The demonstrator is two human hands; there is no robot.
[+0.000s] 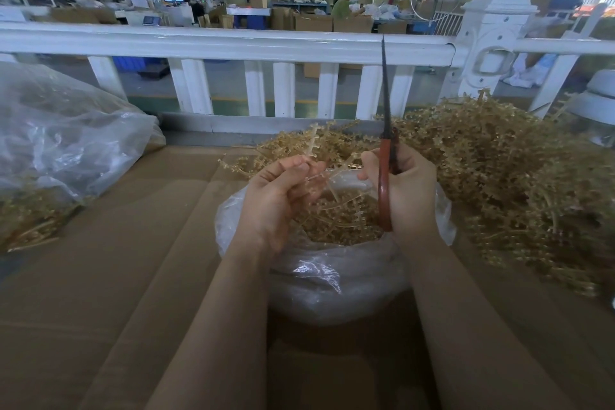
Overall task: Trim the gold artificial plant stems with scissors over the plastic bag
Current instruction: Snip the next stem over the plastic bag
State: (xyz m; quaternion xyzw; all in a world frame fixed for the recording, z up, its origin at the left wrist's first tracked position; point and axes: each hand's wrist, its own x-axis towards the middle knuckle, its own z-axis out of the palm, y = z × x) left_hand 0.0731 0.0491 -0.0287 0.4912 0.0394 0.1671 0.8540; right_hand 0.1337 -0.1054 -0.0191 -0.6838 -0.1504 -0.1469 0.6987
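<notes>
Centrally, both hands work above the open mouth of a clear plastic bag (332, 276) that sits on brown cardboard (116, 276) covering the work surface. Left hand (278, 200) — fingers curled, thumb and fingertips pinching a gold stem (312, 140) whose beaded sprig rises up and away from the hand. Right hand (404, 186) — fingers wrapped round the red handles of the scissors (386, 156); the dark blades are closed and point straight up, the tip crossing the white railing (233, 43) at the far side. The scissors do not touch the stem; the two hands are near each other, apart.

Inside the bag: a heap of gold trimmed pieces (339, 220), directly under the hands.

Right of the bag, a large loose pile of gold stems (506, 176) lies on the cardboard, reaching to the far right edge. At far left, a second clear plastic bag (66, 143), bulging, with gold stems showing at its near lower end.

Beyond the railing — a workshop floor with cartons, monitors and two seated people, blurred.
</notes>
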